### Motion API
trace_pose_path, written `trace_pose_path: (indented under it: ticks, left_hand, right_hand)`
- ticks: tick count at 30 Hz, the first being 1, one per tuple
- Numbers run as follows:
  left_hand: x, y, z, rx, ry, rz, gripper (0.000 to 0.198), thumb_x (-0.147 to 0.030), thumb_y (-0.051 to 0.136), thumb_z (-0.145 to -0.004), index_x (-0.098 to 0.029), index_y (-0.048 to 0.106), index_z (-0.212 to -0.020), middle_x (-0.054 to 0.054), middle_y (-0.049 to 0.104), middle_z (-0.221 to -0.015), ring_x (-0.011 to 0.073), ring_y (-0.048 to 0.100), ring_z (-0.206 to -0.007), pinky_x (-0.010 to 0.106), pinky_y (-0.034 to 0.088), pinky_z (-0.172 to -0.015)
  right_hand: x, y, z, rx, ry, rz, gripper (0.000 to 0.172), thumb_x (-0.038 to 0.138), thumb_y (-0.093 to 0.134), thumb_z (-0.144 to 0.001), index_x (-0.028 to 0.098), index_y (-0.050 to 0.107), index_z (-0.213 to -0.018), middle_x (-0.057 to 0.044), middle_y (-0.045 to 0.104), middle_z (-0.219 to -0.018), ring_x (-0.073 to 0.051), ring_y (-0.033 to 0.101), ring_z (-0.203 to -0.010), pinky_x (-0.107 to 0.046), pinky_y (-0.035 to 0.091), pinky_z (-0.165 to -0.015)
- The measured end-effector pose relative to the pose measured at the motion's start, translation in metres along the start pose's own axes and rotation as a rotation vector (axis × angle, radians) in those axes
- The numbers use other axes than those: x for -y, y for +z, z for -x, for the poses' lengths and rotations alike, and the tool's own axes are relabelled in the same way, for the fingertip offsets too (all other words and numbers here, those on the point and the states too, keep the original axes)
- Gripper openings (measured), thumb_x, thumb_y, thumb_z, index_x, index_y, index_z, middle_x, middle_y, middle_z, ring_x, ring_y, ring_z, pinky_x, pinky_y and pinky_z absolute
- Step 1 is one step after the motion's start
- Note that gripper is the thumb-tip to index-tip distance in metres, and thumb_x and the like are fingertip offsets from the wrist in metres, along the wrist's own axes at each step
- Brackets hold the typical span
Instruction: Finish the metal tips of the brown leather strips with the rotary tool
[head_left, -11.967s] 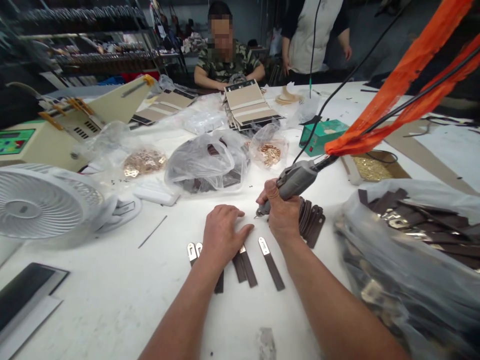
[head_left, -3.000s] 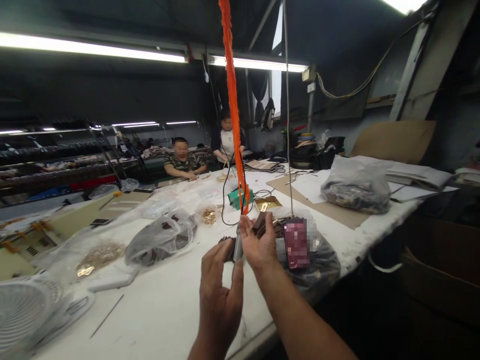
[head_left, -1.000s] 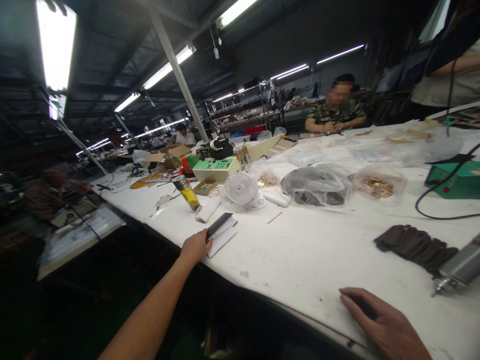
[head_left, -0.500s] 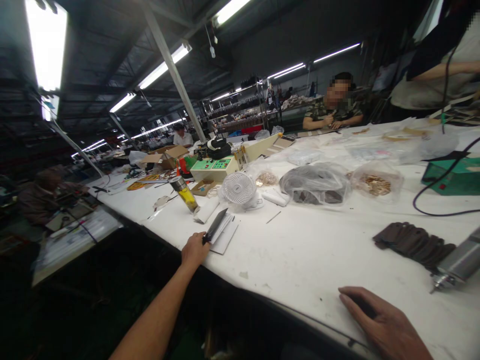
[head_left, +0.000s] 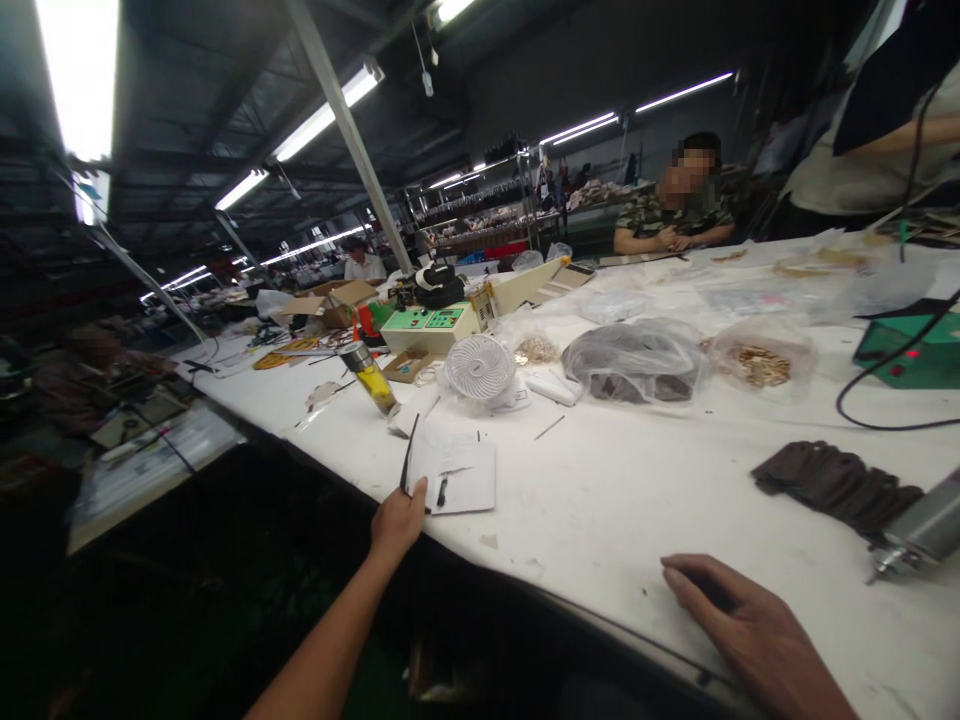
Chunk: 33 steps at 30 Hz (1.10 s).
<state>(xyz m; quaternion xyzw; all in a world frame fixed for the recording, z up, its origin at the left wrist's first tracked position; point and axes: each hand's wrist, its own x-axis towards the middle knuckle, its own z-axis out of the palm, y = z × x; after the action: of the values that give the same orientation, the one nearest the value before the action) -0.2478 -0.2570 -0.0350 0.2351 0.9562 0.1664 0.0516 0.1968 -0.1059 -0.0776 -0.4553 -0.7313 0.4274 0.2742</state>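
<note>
My left hand (head_left: 399,518) is closed on the near edge of a notebook (head_left: 474,468) with a dark cover. The notebook lies open at the table's front edge, its cover tilted up at the left and a white page flat at the right. On that page is a slim dark object (head_left: 444,488) with a thin tip, too small to name. My right hand (head_left: 739,605) rests at the table's front edge with its fingers stretched forward and a gap beside the thumb. It holds nothing. A stack of dark brown pieces (head_left: 832,482) lies beyond it.
A metal cylinder tool (head_left: 926,520) stands at the right, near a green box (head_left: 911,352) with a black cable. Behind the notebook are a bottle of yellow liquid (head_left: 369,378), a white fan (head_left: 480,368) and plastic bags (head_left: 637,360). A person (head_left: 675,210) sits across the table.
The notebook has opened wider, and its page with the slim dark object now shows. My left hand has shifted slightly right with it. A red light now glows on the green box.
</note>
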Motion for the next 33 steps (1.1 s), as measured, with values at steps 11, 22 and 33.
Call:
trace_pose_path:
  ticks: [11,22,33]
  left_hand:
    - [-0.020,0.036,0.108,0.095,0.037,0.344,0.066,-0.070,0.042,-0.093,-0.015,0.079,-0.087,0.017,0.076,-0.083,0.0318,0.075,-0.090,0.034,0.054,-0.075]
    - [-0.026,0.059,0.144,0.127,0.063,0.601,0.073,-0.077,0.042,-0.091,-0.020,0.060,-0.049,0.009,0.059,-0.050,0.0204,0.061,-0.052,0.031,0.044,-0.062]
    - [-0.022,0.063,0.145,0.154,0.015,0.621,0.073,-0.077,0.041,-0.091,-0.020,0.061,-0.052,0.011,0.062,-0.052,0.0225,0.065,-0.058,0.031,0.047,-0.063]
  right_hand:
    - [0.118,0.120,-0.032,0.259,-0.364,0.282,0.035,0.047,0.070,-0.093,0.027,0.071,-0.122,-0.002,0.071,-0.104,-0.019,0.065,-0.096,-0.030,0.047,-0.088]
    - [0.127,0.145,-0.035,0.273,-0.379,0.634,0.021,0.028,0.055,-0.094,0.016,0.069,-0.103,-0.010,0.066,-0.100,-0.021,0.063,-0.092,-0.030,0.041,-0.081]
    - [0.115,0.134,-0.052,0.161,-0.206,0.451,0.029,0.028,0.058,-0.092,0.028,0.077,-0.114,-0.001,0.072,-0.103,-0.017,0.066,-0.092,-0.025,0.043,-0.081]
